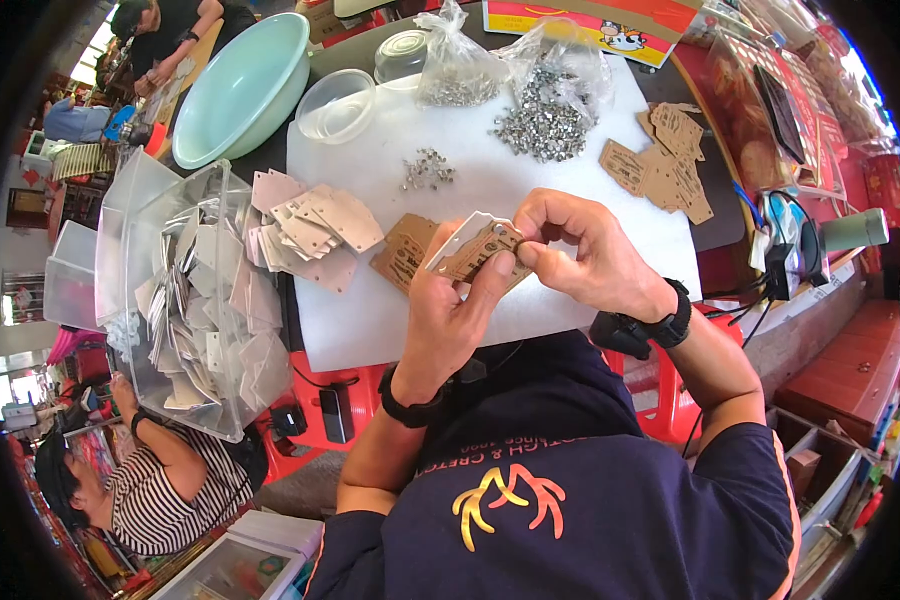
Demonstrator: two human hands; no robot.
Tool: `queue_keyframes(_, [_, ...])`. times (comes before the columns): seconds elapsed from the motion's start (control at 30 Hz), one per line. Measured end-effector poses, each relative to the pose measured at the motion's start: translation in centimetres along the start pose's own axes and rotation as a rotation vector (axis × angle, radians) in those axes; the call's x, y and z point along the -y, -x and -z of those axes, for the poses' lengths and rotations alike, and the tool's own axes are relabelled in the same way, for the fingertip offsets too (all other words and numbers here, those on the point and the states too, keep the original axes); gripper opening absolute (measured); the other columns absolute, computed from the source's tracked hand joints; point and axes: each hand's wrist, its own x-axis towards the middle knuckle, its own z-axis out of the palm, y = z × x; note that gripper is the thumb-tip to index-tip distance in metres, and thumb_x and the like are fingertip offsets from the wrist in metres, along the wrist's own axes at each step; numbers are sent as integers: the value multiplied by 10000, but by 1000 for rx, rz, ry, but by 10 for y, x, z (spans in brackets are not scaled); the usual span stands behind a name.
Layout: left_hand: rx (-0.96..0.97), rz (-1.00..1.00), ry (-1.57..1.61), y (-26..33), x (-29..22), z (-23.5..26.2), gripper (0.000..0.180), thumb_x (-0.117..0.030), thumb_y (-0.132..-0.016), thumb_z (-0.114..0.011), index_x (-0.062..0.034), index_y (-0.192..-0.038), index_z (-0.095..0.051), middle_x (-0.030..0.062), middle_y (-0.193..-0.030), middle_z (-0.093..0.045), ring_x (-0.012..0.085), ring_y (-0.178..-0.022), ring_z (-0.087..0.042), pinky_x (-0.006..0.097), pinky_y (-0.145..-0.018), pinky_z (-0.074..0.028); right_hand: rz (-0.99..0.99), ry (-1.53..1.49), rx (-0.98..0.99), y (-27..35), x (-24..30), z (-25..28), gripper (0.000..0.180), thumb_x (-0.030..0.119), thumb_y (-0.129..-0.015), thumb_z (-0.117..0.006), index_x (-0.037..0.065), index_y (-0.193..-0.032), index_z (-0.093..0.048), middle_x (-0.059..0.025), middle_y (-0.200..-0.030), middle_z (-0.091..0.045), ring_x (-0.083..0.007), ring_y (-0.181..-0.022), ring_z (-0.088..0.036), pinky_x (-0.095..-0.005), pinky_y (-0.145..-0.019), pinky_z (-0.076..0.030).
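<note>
1. At far left, note the clear rectangular plastic bin (120,250), loaded with loose off-white cards (180,310) lying at mixed angles.
2. Behind it, from where I stand, is a large pale-green oval plastic basin (245,90).
3. Just right of the bin, a loose fan of off-white, notched cards with small holes (315,225) overlaps the left edge of the white sheet (345,325) covering part of the dark surface.
4. Toward the back sits a round, clear plastic tub (335,110).
5. Next in line: a stack of printed brown cardboard cards (395,255), near the left hand, and a small scatter of silver metal pieces (428,170) beyond it.
6. Left hand (455,310): grasping the printed brown card with an off-white layer behind it (480,250), thumb on the brown face. The card is raised above the sheet, tilted.
7. Farther back, a larger heap of silver metal pieces (542,135) spills from a clear plastic bag (575,65).
8. Right hand (580,255): thumb and forefinger pinched on the held card's right end; anything between the fingertips is hidden.
9. At right, more brown cardboard cards (660,165) lie overlapping.
</note>
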Motion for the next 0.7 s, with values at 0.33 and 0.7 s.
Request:
queue_keyframes(0.33, [-19, -10, -92, -4, 8, 1, 214, -93, -951, -605, 3, -1141, -577, 34, -1023, -602, 77, -904, -564, 239, -751, -461, -198, -197, 7, 0, -3, -1, 173, 153, -912, -618, -4, -985, -603, 22, -792, -575, -34, -714, -501, -222, -623, -438])
queue_keyframes(0.7, [25, 96, -15, -10, 18, -5, 347, -78, -963, -550, -7, -1283, -437, 112, -1084, -589, 167, -922, -612, 295, -792, -517, -638, 166, 124, 33, -1, 92, 293, 281, -893, -591, 14, -986, -671, 24, -743, -546, -67, -691, -480, -246, -609, -404])
